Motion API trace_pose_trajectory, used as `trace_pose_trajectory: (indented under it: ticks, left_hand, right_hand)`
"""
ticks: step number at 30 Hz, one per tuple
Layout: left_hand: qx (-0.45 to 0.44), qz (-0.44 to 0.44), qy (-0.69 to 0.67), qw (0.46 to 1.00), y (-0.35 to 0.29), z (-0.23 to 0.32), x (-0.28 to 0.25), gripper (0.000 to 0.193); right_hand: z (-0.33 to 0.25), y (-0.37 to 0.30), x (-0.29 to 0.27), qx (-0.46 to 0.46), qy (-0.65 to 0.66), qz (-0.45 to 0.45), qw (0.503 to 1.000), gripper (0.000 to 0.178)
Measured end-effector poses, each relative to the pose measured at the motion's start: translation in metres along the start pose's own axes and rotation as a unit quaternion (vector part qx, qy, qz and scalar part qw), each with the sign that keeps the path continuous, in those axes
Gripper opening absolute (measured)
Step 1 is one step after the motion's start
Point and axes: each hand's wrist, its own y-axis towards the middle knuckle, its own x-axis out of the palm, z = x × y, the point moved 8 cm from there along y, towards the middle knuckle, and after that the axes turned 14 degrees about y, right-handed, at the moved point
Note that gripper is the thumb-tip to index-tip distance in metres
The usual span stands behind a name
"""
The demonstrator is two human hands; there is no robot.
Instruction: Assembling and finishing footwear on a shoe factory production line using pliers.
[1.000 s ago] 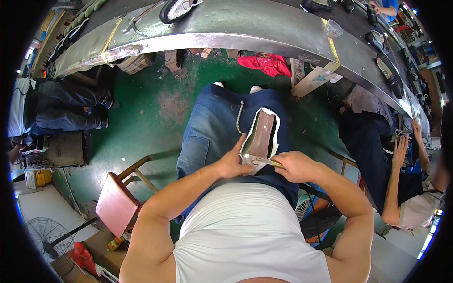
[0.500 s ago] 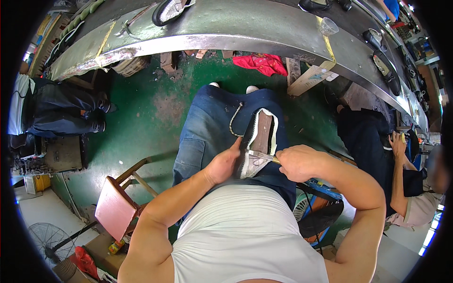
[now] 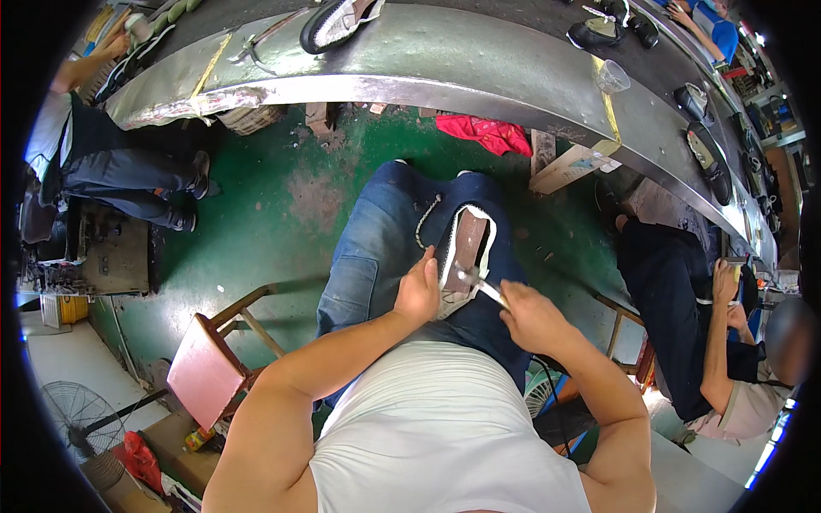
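Note:
A shoe [image 3: 466,244] lies bottom-up across my thighs, showing a brown insole board and a pale folded margin around it. My left hand [image 3: 417,291] is closed on the shoe's left side, thumb along the edge; its other fingers are mostly hidden. A hammer [image 3: 492,292] with a shiny metal head is in my right hand [image 3: 532,318], fingers wrapped round the handle. The hammer's head is over the lower half of the insole; whether it touches is hard to tell.
Ahead runs a metal workbench [image 3: 410,68] bearing shoes, a hand tool [image 3: 252,53] and a clear plastic cup [image 3: 611,77]. A pink-seated chair [image 3: 205,368] stands at left, near a fan [image 3: 81,419]. People work on both sides. Red cloth [image 3: 486,133] lies beneath the bench.
The hammer has swung from lying crosswise over the shoe's lower part to head-up over the insole. My right hand has moved slightly lower. My left hand still grips the shoe.

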Motion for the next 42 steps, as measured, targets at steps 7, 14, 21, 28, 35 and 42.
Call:
trace_pose_trajectory:
  ticks: [7,14,21,28,35,42]
  left_hand:
    - [0.235,0.005,0.162,0.958,-0.005,0.042,-0.006,0.049]
    - [0.236,-0.148,0.281,0.919,0.009,0.051,0.006,0.056]
    - [0.183,-0.233,0.348,0.89,0.004,0.07,0.003,0.064]
    - [0.101,-0.145,0.041,0.983,-0.014,0.023,-0.003,0.073]
    - [0.042,-0.23,0.064,0.97,-0.013,0.012,-0.004,0.081]
    - [0.045,-0.283,0.069,0.956,-0.024,0.02,-0.007,0.107]
  right_hand:
    - [0.035,0.003,0.003,0.04,-0.04,0.073,0.996,0.03]
    - [0.051,0.014,-0.037,0.146,0.195,-0.011,0.97,0.029]
    - [0.046,0.05,-0.022,0.118,0.046,0.027,0.992,0.036]
    - [0.041,0.031,-0.017,0.124,0.099,0.012,0.987,0.04]
    - [0.022,0.011,0.016,0.127,0.09,-0.055,0.986,0.041]
    - [0.026,-0.006,0.035,0.135,0.153,-0.047,0.978,0.041]
